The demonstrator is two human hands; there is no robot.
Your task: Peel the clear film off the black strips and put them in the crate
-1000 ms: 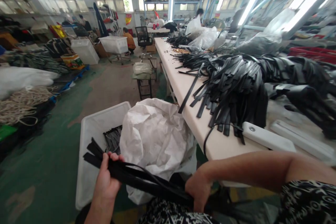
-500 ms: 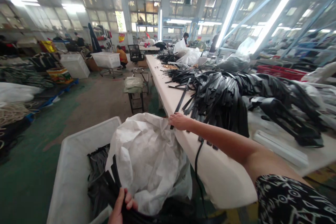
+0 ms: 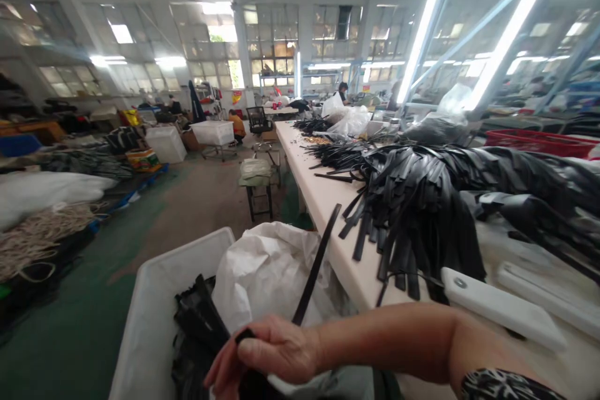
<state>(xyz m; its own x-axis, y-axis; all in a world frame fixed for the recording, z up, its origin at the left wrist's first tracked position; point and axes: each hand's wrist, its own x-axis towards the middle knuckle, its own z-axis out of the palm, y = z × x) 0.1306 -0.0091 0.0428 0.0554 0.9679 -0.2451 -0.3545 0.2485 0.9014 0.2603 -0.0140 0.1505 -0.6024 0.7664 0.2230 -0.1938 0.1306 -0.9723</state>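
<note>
Right hand (image 3: 269,350) now grips strap (image 3: 315,275); left hidden.

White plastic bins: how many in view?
3. One white bin below the right hand, holding black strips; two more far across the floor. Others may be hidden.

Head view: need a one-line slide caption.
Right hand grips a black strap over a white bin beside a long table heaped with straps.
</note>
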